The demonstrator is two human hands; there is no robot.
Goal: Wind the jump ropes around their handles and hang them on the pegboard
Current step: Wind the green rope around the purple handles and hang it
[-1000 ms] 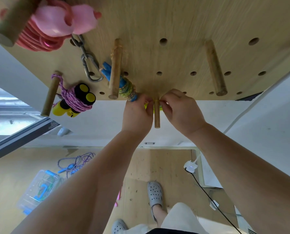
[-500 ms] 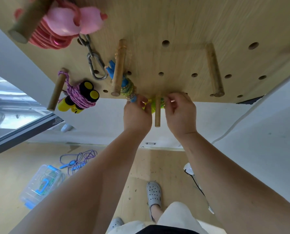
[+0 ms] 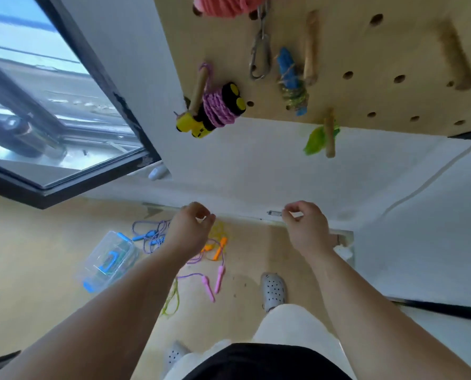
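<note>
Pale wooden flooring (image 3: 36, 270) runs up to a white wall (image 3: 256, 165), with a dark-framed window (image 3: 64, 133) at the left and a light plywood pegboard (image 3: 366, 50) mounted above.

Both hands hang in the air below the board, well apart from it and from each other. The left hand (image 3: 190, 229) has its grip loosely curled, thumb and fingertips almost meeting, with nothing between them. The right hand (image 3: 305, 229) is the same: fingers bent inward, thumb close to the forefinger, holding nothing.

On the pegboard, a green bundle (image 3: 315, 139) hangs on a short wooden peg (image 3: 329, 135) at the lower edge. Further left, a rope with blue handles (image 3: 290, 75) and a speckled cord wound around them hangs just beside a longer peg (image 3: 309, 48). A metal carabiner (image 3: 260, 56) dangles next to it. At the board's left edge, a purple rope wound around yellow-and-black handles (image 3: 215, 111) hangs from a slanted peg (image 3: 198, 89). A pink coil (image 3: 226, 5) shows at the top, partly cut off.

On the floor lie several loose jump ropes: one with blue handles (image 3: 149, 237), one with orange handles (image 3: 217, 246), one with pink handles (image 3: 215, 281), and a yellow-green cord (image 3: 171, 300). A clear plastic box with blue clasps (image 3: 105, 261) sits beside them. Grey perforated clogs (image 3: 274, 290) are on the person's feet.

No writing or brand can be read anywhere.
</note>
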